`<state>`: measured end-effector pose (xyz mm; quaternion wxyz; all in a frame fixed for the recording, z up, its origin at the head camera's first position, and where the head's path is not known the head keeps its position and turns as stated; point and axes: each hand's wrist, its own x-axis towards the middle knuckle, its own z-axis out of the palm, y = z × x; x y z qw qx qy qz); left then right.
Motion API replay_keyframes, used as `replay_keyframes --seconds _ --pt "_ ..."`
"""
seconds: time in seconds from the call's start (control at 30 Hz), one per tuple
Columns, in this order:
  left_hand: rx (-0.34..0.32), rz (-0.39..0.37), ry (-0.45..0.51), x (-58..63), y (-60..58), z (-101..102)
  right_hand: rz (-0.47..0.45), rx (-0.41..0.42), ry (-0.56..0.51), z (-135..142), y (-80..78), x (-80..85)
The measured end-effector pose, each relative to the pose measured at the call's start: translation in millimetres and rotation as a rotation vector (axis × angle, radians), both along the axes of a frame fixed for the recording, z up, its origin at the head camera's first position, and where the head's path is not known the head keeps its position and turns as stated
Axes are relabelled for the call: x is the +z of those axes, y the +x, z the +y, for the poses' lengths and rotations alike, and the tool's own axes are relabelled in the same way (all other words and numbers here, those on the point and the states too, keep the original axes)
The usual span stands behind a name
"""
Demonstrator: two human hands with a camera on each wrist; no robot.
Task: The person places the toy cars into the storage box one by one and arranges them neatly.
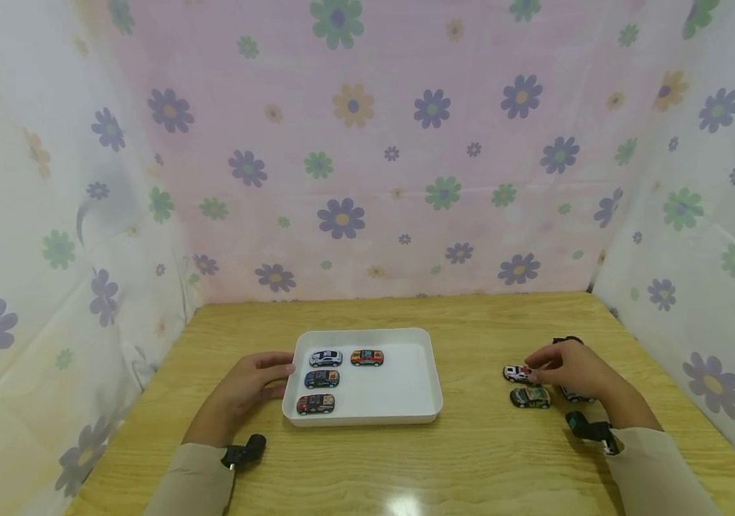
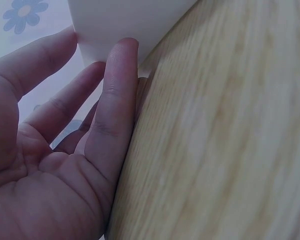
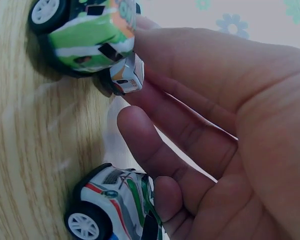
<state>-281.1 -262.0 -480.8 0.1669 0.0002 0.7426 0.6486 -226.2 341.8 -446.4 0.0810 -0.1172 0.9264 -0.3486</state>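
A white tray [image 1: 383, 419] holds several toy cars, among them a white one [image 1: 325, 358] and a red and yellow one [image 1: 367, 357]. Against the tray's left wall rest the fingertips of my left hand [image 1: 254, 380], its fingers fairly straight; the left wrist view shows them touching the white wall [image 2: 120, 25]. At the right, my right hand [image 1: 570, 369] pinches the rear end of a white and red toy car [image 1: 517, 373] between thumb and fingers. Just in front sits a green toy car [image 1: 530, 397], which partly hides the pinched car [image 3: 129, 75] in the right wrist view.
Beneath the right hand stands a striped white toy car [image 3: 122, 200], partly hidden by the hand in the head view. A dark toy car [image 1: 567, 340] shows behind that hand. Flowered cloth [image 1: 373, 179] closes off the back and sides of the wooden table [image 1: 406, 466].
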Motion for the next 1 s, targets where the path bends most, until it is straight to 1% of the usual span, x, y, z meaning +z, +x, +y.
replay_keyframes --seconds 0.37,0.6,0.67,1.0 --pt "-0.005 0.0 0.003 -0.8 0.5 -1.5 -0.006 0.012 0.003 -0.3 -1.3 -4.7" --pt "-0.005 0.003 0.002 -0.9 0.0 -1.6 0.008 -0.007 0.024 -0.7 -1.0 -4.1" --pt "-0.005 0.004 0.001 -1.1 -0.3 -1.6 0.015 -0.002 0.025 -1.1 -0.2 -3.5" --pt "-0.008 0.001 0.008 -2.0 -0.1 -1.4 0.001 -0.034 0.018 -4.1 -0.7 -2.3"
